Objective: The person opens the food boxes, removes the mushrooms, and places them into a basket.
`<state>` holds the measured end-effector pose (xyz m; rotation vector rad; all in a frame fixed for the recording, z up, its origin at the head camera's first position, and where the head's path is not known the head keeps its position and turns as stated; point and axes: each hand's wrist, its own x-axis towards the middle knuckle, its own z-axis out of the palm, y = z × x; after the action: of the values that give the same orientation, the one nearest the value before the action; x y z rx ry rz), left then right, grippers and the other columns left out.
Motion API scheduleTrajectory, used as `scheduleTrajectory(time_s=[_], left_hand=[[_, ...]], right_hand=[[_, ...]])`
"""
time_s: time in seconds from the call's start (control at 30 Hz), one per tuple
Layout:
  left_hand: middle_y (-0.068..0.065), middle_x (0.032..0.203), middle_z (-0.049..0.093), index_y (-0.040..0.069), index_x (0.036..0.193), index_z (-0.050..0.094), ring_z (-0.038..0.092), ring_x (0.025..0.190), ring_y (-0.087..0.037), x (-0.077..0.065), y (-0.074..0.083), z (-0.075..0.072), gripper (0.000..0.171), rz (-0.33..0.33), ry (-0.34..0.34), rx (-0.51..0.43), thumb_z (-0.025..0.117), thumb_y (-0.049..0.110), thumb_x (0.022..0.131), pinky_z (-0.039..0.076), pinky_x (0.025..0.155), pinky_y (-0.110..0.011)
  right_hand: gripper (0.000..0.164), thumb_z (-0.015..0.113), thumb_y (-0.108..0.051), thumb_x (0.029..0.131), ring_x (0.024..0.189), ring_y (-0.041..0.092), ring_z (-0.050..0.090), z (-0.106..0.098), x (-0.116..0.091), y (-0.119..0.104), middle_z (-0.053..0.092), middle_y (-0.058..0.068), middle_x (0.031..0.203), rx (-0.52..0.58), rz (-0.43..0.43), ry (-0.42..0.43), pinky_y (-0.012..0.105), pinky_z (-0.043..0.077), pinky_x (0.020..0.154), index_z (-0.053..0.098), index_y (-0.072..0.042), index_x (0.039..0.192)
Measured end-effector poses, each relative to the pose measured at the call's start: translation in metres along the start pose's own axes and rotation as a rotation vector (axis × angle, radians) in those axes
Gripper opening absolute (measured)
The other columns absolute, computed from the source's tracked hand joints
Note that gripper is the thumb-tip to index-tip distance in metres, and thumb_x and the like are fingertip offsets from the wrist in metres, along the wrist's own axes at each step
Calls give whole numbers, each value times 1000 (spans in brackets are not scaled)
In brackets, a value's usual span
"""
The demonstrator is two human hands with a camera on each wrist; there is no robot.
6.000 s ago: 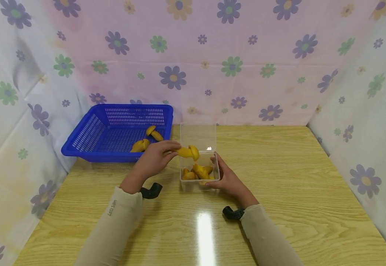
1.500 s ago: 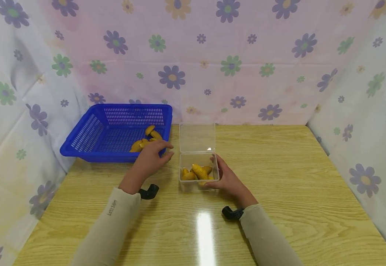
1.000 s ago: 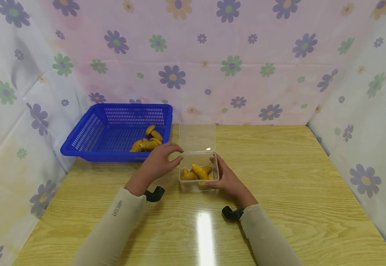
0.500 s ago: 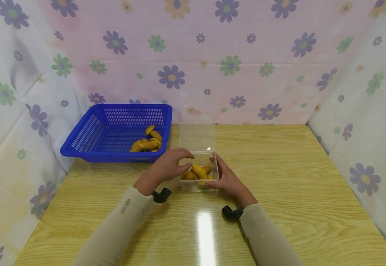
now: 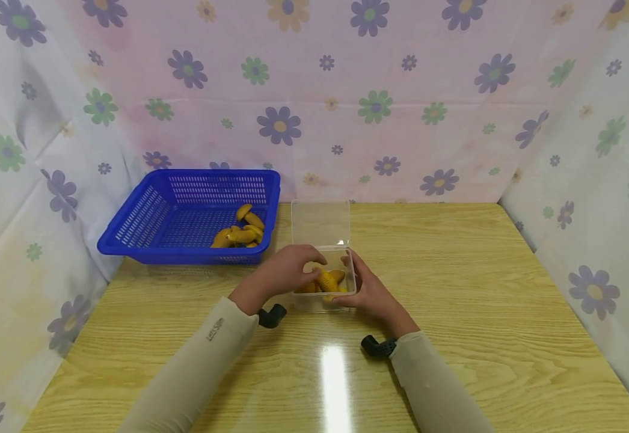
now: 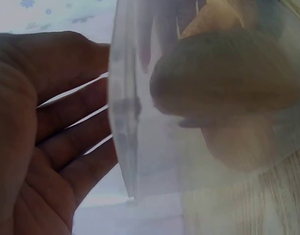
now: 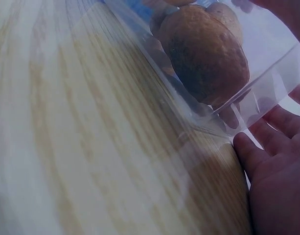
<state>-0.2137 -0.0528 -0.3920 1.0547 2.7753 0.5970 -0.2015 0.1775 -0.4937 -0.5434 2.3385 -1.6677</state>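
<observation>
A small clear plastic box (image 5: 314, 304) stands on the table, its clear lid (image 5: 320, 222) raised at the back. Yellow-brown mushrooms (image 5: 326, 279) lie inside. My right hand (image 5: 373, 293) holds the box by its right side, thumb at the front and fingers behind. Over the left rim reaches my left hand (image 5: 288, 268), fingers slightly bent and fingertips close above the mushrooms. In the left wrist view nothing shows between its spread fingers (image 6: 74, 142), and a mushroom (image 6: 223, 78) appears blurred through the box wall. Through the right wrist view's box wall, another mushroom (image 7: 203, 54) is visible.
A blue perforated basket (image 5: 184, 256) sits at the back left, several mushrooms (image 5: 242, 236) lying in its right front corner. The wood-grain table (image 5: 455, 288) meets flower-printed cloth (image 5: 314, 144) at the back and sides.
Six seconds ago my left hand held a mushroom above the box; it now lies in the basket. The left hand has since moved right, over the box. My right hand stays put.
</observation>
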Motion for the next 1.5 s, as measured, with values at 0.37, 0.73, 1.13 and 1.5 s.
scheduleTrajectory(time_s=[0.37,0.73,1.13,1.5], left_hand=[[-8,117,69,6,117,69,64,110,-24,10,4,0,28,6,-86,-7,66,16,92,51,98,-40],[-6,115,70,7,116,71,64,108,-21,22,6,4,27,-10,-175,10,66,12,90,51,97,-37],[-4,108,71,10,107,74,65,97,-18,26,7,10,19,10,-210,133,69,14,89,53,90,-33],[-2,100,71,10,100,74,63,86,-16,26,7,10,15,61,-196,168,71,12,86,53,85,-32]], right_hand=[[111,84,-32,75,143,31,34,0,-1,0,26,1,158,20,14,-17,53,42,106,6,-48,152],[113,82,-21,78,144,35,30,-2,-2,-6,20,9,161,20,27,-46,55,37,109,1,-33,156],[110,81,-22,80,144,38,30,-4,-12,-35,20,13,161,9,28,-66,55,36,110,3,-23,158],[111,80,-21,80,146,37,25,-5,-14,-37,19,13,161,21,30,-71,55,33,113,1,-20,158]])
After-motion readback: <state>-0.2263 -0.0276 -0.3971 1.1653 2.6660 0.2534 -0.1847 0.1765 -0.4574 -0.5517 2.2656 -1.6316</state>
